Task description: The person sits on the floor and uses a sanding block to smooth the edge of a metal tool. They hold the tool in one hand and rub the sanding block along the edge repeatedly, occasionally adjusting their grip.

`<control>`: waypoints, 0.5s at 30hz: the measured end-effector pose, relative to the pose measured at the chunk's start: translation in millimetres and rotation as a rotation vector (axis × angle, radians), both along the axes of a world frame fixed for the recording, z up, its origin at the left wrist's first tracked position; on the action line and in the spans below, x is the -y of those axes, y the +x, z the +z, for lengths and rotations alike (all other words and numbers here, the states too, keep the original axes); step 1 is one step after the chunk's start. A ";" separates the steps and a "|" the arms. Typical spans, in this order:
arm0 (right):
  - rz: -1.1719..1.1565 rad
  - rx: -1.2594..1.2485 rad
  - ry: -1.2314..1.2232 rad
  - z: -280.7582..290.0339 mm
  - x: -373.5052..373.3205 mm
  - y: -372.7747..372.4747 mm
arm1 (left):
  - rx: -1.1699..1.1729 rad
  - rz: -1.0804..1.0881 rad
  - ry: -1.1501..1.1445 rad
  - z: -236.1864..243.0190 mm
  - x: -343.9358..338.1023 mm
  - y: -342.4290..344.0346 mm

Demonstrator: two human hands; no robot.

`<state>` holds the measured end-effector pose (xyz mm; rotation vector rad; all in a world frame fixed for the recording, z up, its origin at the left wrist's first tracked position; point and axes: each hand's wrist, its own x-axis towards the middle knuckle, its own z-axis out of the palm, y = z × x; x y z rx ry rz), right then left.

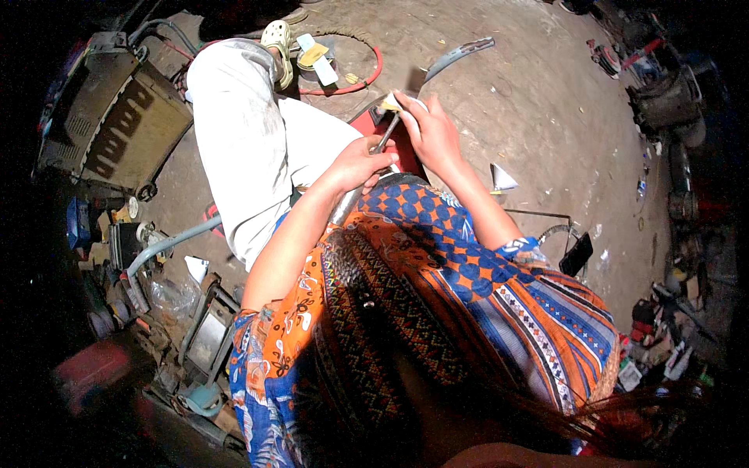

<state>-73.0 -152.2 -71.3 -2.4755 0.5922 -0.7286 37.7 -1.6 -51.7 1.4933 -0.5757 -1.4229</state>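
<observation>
My left hand [361, 162] grips a thin metal rod-like tool [385, 133] near its lower end, just above my lap. The tool's tip reaches up to a small yellowish piece [391, 102] pinched in my right hand [431, 129], which is closed around it a little farther out. Both hands work over a red object [406, 152], partly hidden beneath them. My knee in pale trousers [250, 132] rises to the left, and my patterned orange and blue garment fills the lower view.
A curved grey metal strip [460, 54] and a red hose [367, 78] lie on the dirt floor ahead. A dark metal machine [117, 117] stands at left, with a grey pipe [168, 246] and scrap parts below it. More clutter lines the right edge.
</observation>
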 end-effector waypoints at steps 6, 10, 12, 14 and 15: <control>-0.073 -0.106 0.029 8.6 -4.2 -9.1 | -0.046 0.014 -0.025 -4.6 -0.7 1.4; -0.012 -0.052 0.055 9.8 -1.2 14.5 | -0.042 0.021 -0.055 -0.1 -2.0 1.3; -0.012 -0.068 0.059 10.4 -2.7 12.5 | -0.001 0.053 -0.046 -2.7 -3.1 1.0; -0.057 -0.115 0.007 11.1 -6.2 -2.6 | 0.031 0.036 -0.035 -2.3 -1.4 2.6; -0.050 -0.038 -0.057 6.6 -3.9 -6.9 | 0.045 0.027 -0.031 -2.1 -0.8 2.5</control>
